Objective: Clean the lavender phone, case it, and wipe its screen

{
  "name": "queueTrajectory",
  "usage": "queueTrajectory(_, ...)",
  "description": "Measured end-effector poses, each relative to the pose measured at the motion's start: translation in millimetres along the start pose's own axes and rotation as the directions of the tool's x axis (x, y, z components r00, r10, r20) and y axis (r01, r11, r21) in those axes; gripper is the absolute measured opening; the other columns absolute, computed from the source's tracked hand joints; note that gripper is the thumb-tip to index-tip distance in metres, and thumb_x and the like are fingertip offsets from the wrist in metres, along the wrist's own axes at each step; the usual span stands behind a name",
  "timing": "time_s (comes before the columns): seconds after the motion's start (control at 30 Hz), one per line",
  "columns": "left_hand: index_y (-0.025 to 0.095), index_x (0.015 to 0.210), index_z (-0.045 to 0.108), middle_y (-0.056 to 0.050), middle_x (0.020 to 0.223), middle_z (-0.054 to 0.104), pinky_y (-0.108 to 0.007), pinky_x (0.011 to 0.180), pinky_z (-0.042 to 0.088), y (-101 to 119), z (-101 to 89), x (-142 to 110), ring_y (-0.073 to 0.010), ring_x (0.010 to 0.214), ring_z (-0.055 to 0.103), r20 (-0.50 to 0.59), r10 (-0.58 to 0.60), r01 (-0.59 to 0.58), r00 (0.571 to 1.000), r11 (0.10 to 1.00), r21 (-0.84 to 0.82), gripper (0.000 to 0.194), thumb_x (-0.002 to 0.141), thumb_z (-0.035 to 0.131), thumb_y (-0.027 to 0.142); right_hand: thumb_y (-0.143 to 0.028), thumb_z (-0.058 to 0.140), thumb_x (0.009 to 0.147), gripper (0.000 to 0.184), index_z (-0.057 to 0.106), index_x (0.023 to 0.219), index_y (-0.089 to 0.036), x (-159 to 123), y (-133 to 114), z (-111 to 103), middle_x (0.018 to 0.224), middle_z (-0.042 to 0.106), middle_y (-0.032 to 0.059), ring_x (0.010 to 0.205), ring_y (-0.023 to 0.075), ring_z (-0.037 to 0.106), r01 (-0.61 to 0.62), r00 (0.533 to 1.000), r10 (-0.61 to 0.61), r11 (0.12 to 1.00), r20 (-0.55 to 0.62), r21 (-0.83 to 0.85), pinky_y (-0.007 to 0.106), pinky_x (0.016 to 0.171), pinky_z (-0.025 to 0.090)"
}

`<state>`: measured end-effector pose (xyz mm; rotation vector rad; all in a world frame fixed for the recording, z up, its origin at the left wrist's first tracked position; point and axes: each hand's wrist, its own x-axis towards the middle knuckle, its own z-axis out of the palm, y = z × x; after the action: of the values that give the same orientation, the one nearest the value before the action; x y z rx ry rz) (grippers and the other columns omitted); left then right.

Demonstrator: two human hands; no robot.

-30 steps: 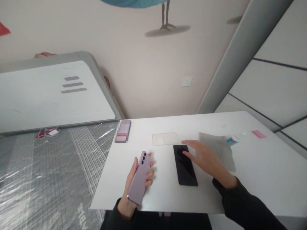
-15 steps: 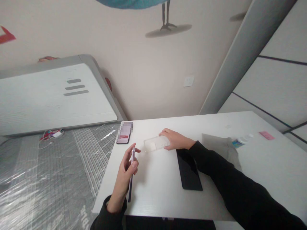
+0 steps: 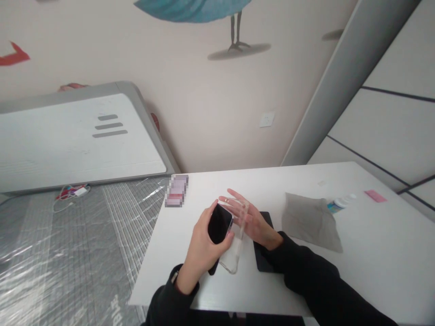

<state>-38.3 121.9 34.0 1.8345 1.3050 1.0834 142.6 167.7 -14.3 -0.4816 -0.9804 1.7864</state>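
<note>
My left hand [image 3: 200,253] is shut around a slim smartphone [image 3: 219,224], its dark glass face turned up and its lower part hidden by my palm. A clear plastic phone case [image 3: 233,256] stands tilted in my right hand [image 3: 251,222], right beside the phone's edge. Its fingers press against the transparent shell. Under my right wrist lies a flat black slab [image 3: 264,262], partly hidden by the hand and sleeve. A grey cloth [image 3: 309,222] lies to the right of it.
A pixelated box [image 3: 176,190] sits at the white table's [image 3: 306,290] far left corner. A small bottle [image 3: 336,205] and a pink card [image 3: 375,196] lie at the back right. Beyond the left edge, plastic sheeting covers the floor, with a white cable on it.
My right hand has lifted the clear case off the table and brought it beside the phone. My left hand has turned the phone so its dark face shows.
</note>
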Motion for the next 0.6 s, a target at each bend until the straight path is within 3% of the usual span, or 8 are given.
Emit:
queueTrajectory(0.07,0.022,0.148,0.049,-0.013,0.144,0.061,-0.049,0.114,0.042,3.0,11.7,2.2,-0.0321,0.131,0.057,-0.04,-0.007,0.007,0.999,1.0,0.006,0.068,0.084,0.07,0.03,-0.065,0.07,0.083,0.071,0.055,0.143,-0.029,-0.6,3.2,7.6,0.154,0.056,0.0118,0.143,0.0311,0.05,-0.015,0.998,0.019,0.998,-0.064,0.055,0.052,0.12,0.038)
queueTrajectory(0.17,0.022,0.147,0.053,-0.013,0.132,0.064,-0.05,0.111,0.041,5.9,28.5,6.3,-0.0333,0.124,0.058,-0.091,-0.064,0.066,0.994,0.998,0.012,0.068,0.083,0.072,0.03,-0.065,0.048,0.092,0.065,0.054,0.145,-0.027,-1.1,8.3,15.4,0.157,0.054,0.0083,0.145,0.0307,0.049,0.015,0.99,-0.002,0.996,-0.144,0.089,0.054,0.122,0.035)
queueTrajectory(0.3,0.024,0.149,0.053,-0.012,0.126,0.054,-0.048,0.104,0.045,6.8,47.6,11.9,-0.0321,0.116,0.055,-0.086,-0.125,0.127,0.988,0.992,0.019,0.071,0.081,0.073,0.035,-0.062,0.048,0.093,0.063,0.053,0.147,-0.03,-3.1,18.3,21.3,0.162,0.047,0.0024,0.152,0.0277,0.04,0.086,0.949,-0.055,0.992,-0.311,0.087,0.051,0.126,0.031)
queueTrajectory(0.43,0.02,0.156,0.045,-0.014,0.119,0.053,-0.054,0.104,0.043,7.7,63.1,15.4,-0.035,0.113,0.052,-0.076,-0.165,0.173,0.983,0.977,0.123,0.076,0.087,0.068,0.044,-0.074,0.048,0.093,0.067,0.053,0.147,-0.035,-5.8,29.7,23.7,0.164,0.044,-0.0001,0.151,0.0259,0.042,0.1,0.936,-0.057,0.989,-0.348,0.105,0.05,0.127,0.03)
queueTrajectory(0.53,0.014,0.158,0.04,-0.02,0.133,0.051,-0.059,0.115,0.033,5.8,74.0,16.3,-0.0389,0.13,0.044,-0.103,-0.131,0.146,0.986,0.978,0.151,0.073,0.094,0.059,0.044,-0.079,0.048,0.091,0.071,0.053,0.147,-0.036,-6.8,35.0,20.9,0.163,0.046,0.0,0.15,0.0266,0.043,0.079,0.938,-0.035,0.99,-0.344,0.117,0.052,0.127,0.03)
queueTrajectory(0.6,0.013,0.157,0.04,-0.023,0.155,0.036,-0.06,0.124,0.019,1.7,80.0,17.3,-0.0396,0.148,0.028,-0.128,-0.093,0.112,0.987,0.982,0.153,0.066,0.099,0.05,0.042,-0.079,0.05,0.09,0.071,0.053,0.147,-0.036,-6.8,36.4,17.4,0.163,0.046,-0.0003,0.152,0.0267,0.04,0.065,0.939,-0.023,0.992,-0.342,0.111,0.053,0.127,0.031)
